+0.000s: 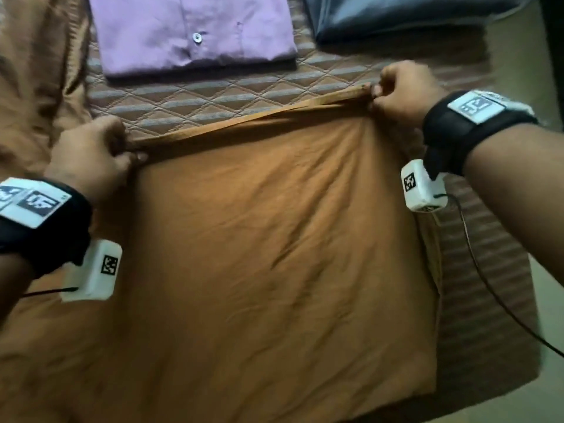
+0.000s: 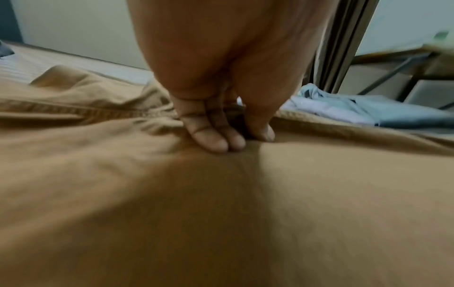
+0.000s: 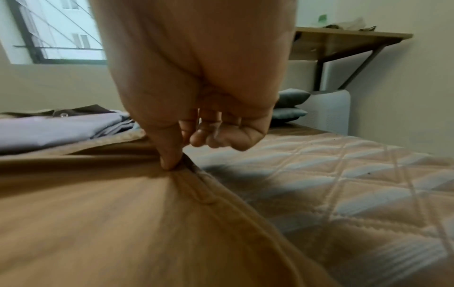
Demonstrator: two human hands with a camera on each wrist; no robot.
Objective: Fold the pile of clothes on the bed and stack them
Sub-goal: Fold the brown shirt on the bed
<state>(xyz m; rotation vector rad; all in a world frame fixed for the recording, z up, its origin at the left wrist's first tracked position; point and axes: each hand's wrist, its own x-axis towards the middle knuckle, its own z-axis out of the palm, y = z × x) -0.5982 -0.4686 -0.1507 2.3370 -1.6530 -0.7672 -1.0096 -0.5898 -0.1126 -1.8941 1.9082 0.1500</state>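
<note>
1. From the head view, a quilted bed cover (image 1: 213,99) stitched in diamonds with pale stripes is seen under everything. A wide brown cloth (image 1: 268,254), soft and creased, is spread over the near part of the bed. Its far edge is pulled taut between the left hand (image 1: 91,154) and the right hand (image 1: 403,90), each pinching the doubled hem. A folded lilac shirt (image 1: 195,32) with a small button is laid beyond it, well apart, and a dark folded garment (image 1: 396,16) is set to its right.

2. From the left wrist view, the brown cloth (image 2: 221,213) is gathered into wrinkles at the left hand (image 2: 221,126), where it is pinched between thumb and curled fingers. Pale blue clothes (image 2: 356,110) are heaped behind, near a curtain (image 2: 343,44) and a plain wall.

3. From the right wrist view, the seamed edge is nipped by the right hand (image 3: 196,124), thumb against fingers. A window (image 3: 56,29), a wooden desk (image 3: 343,38) and grey cushions (image 3: 290,104) are seen beyond.
</note>
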